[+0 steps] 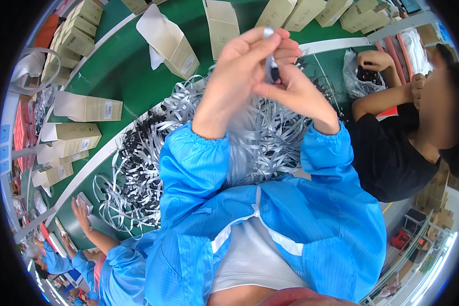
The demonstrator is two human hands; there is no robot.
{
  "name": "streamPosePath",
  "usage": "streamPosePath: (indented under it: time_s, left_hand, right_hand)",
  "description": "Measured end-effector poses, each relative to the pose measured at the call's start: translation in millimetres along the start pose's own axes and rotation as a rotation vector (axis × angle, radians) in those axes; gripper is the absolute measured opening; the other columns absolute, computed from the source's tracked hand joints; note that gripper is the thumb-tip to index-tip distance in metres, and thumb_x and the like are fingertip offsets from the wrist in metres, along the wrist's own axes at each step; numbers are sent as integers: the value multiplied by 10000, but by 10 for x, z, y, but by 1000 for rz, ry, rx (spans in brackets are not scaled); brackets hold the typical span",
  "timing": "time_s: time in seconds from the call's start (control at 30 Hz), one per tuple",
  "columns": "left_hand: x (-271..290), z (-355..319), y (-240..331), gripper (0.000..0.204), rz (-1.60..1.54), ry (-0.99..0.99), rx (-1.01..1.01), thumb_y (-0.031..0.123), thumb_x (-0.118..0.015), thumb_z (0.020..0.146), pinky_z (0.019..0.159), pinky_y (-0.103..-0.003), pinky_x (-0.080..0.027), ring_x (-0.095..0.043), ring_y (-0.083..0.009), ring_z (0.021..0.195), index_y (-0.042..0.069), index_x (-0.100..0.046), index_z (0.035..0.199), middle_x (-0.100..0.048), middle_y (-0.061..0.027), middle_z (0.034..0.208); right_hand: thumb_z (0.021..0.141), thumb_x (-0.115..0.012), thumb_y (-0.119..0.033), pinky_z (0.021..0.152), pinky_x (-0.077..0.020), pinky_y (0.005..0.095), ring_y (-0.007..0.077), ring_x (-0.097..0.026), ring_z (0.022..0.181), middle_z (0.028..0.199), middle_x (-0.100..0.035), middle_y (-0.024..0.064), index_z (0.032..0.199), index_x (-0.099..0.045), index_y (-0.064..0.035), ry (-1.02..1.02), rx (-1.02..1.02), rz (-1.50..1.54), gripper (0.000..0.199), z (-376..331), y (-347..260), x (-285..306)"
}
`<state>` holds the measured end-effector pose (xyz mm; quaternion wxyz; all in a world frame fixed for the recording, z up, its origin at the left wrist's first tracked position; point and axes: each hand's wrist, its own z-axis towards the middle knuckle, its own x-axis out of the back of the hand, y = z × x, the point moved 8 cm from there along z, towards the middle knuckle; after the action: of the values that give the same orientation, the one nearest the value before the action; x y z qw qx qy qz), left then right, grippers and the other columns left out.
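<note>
Both my hands are raised close to the camera over a heap of grey strips (270,137). My left hand (239,71) pinches the upper end of a small grey strip with a black tip (271,64). My right hand (296,84) grips the same piece lower down, fingers curled round it. Blue sleeves cover both forearms. The heap of grey strips with black ends (137,168) spreads across the bench below my hands.
A green conveyor belt (122,76) carries several tan cardboard boxes (86,108), some open (171,41). A person in black (392,148) sits at my right, hands at a plastic bag (359,76). Another person in blue (86,224) works at my lower left.
</note>
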<state>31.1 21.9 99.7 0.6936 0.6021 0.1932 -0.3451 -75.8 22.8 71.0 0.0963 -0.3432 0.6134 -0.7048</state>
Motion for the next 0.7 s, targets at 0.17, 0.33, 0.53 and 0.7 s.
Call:
streamPosePath:
  time_s: [0.17,0.33,0.53,0.7]
  left_hand:
    - [224,21,147,253,631,47,-88,172,-619,1008,810,-325,-545,-720,-215,956,-42,-666,1135,-746,-118,1003]
    - [-20,-7,-294,223,1110,64,32,145,-671,954,766,-322,-553,-743,-251,917,-30,-675,1092,-751,-166,940]
    - [-10,33,-476,212,1333,78,-314,183,-704,895,684,-466,-528,-678,-393,807,-12,-664,968,-693,-224,910]
    - [395,115,-709,193,1649,145,-244,192,-690,897,715,-490,-517,-655,-394,847,4,-656,924,-680,-192,907]
  right_hand:
    - [996,-650,-344,704,-481,292,162,-609,783,846,-623,77,1211,-589,-11,666,198,150,401,-156,115,532]
    - [1032,-561,-338,626,-461,272,164,-563,647,730,-575,58,1105,-583,-57,843,207,927,291,70,167,663]
    - [1025,-549,-282,456,-303,266,91,-319,474,649,-411,-12,849,-450,-106,565,384,796,268,418,96,1897]
    - [1060,-487,-416,465,-259,260,106,-298,474,590,-303,-51,776,-431,-185,-136,238,1672,371,1103,-305,2783]
